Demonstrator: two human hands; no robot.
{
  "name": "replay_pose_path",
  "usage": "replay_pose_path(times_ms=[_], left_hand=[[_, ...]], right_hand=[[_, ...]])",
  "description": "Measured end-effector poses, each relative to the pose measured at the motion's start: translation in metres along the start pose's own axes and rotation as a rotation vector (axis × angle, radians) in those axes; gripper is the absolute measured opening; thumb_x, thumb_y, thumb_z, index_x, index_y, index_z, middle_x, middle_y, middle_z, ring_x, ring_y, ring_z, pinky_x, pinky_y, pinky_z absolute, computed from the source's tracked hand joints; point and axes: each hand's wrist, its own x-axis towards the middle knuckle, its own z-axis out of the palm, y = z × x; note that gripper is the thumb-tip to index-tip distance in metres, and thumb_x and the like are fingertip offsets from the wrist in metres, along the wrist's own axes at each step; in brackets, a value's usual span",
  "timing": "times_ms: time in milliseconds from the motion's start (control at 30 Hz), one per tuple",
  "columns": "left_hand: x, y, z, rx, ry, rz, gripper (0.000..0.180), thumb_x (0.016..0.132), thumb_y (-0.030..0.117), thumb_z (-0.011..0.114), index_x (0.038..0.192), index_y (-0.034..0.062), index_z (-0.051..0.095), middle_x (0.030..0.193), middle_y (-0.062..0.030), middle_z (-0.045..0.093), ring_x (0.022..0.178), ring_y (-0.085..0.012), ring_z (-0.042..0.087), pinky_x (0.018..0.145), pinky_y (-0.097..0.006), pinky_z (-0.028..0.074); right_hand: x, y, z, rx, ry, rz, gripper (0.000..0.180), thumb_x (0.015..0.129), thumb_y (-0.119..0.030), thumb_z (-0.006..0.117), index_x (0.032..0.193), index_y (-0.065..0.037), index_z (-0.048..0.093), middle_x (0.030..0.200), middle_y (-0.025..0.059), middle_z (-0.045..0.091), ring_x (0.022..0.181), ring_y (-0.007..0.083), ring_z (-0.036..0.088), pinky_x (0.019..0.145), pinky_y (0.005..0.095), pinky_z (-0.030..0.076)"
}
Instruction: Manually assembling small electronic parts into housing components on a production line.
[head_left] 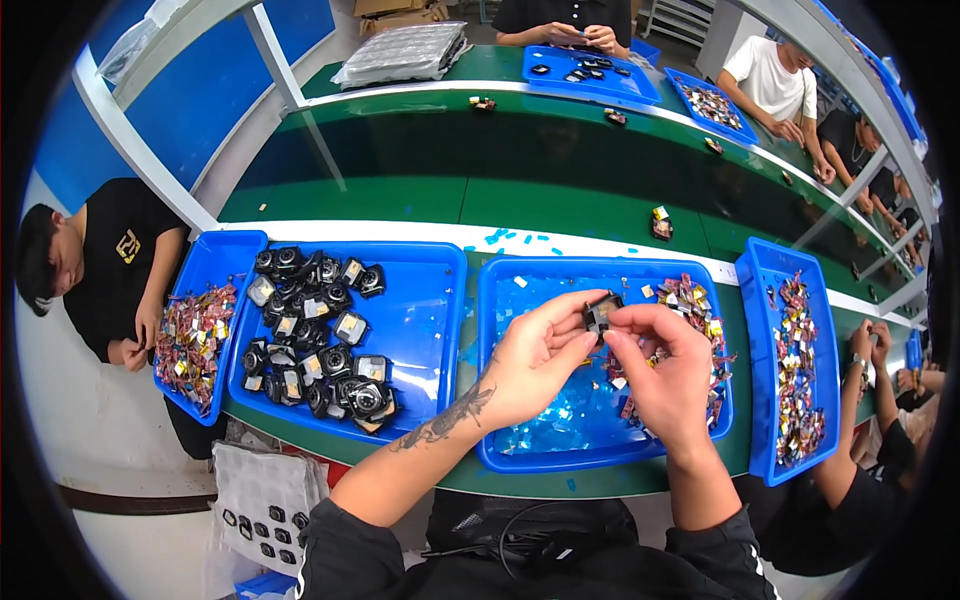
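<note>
I saw bright, even light from overhead, with soft glare streaking the green conveyor belt point(560, 150). Shadows below it stayed faint. Around the belt, straight rails bowed toward a black rim, and the people beyond it looked soft.

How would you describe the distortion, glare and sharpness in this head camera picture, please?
Head view: strong fisheye bend, so the conveyor belt and white frame post curve toward a black rim. Overhead lights glare off the belt and the blue tray. The left hand, right hand and small black part between them are fairly sharp; people near the edges look stretched and softer.
</note>
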Motion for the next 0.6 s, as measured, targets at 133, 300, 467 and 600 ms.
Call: replay_pose_path(times_ms=[133,300,467,600], left_hand=[[-0.0002,0.0034,-0.0004,0.016,-0.020,-0.022,0.042,0.096,-0.004,0.049,0.137,-0.0044,0.044,0.128,-0.0162,0.057,0.119,-0.0223,0.057,0.102,-0.035,0.047],[-0.0007,0.0018,0.0007,-0.002,-0.039,-0.002,0.042,0.096,-0.004,0.050,0.137,-0.0042,0.045,0.128,-0.0166,0.058,0.119,-0.0225,0.057,0.102,-0.034,0.048],[-0.0011,-0.0008,-0.0001,0.022,-0.046,0.019,0.042,0.095,-0.005,0.050,0.137,-0.0040,0.046,0.129,-0.0165,0.057,0.120,-0.0226,0.057,0.101,-0.034,0.049],[-0.0022,0.0003,0.0005,0.042,-0.047,0.013,0.042,0.096,-0.005,0.050,0.138,-0.0042,0.045,0.130,-0.0167,0.057,0.120,-0.0227,0.057,0.101,-0.034,0.048]], right_hand=[[0.0003,-0.0013,0.0014,-0.132,0.011,-0.107,0.011,0.079,0.001,0.072,0.090,0.000,0.069,0.077,0.0094,0.068,0.066,0.0159,0.063,0.059,0.0267,0.048],[0.0018,0.0006,0.0032,-0.093,0.038,-0.149,0.009,0.079,0.002,0.071,0.087,0.001,0.068,0.077,0.0096,0.068,0.065,0.0177,0.062,0.060,0.0285,0.049],[0.0017,0.0015,0.0040,-0.070,0.033,-0.157,0.009,0.078,0.001,0.071,0.087,0.001,0.069,0.077,0.0093,0.068,0.065,0.0188,0.062,0.063,0.0305,0.049],[0.0041,0.0034,0.0045,-0.111,0.047,-0.170,0.008,0.077,-0.001,0.072,0.083,-0.001,0.068,0.075,0.0084,0.067,0.062,0.0189,0.059,0.063,0.0309,0.046]])
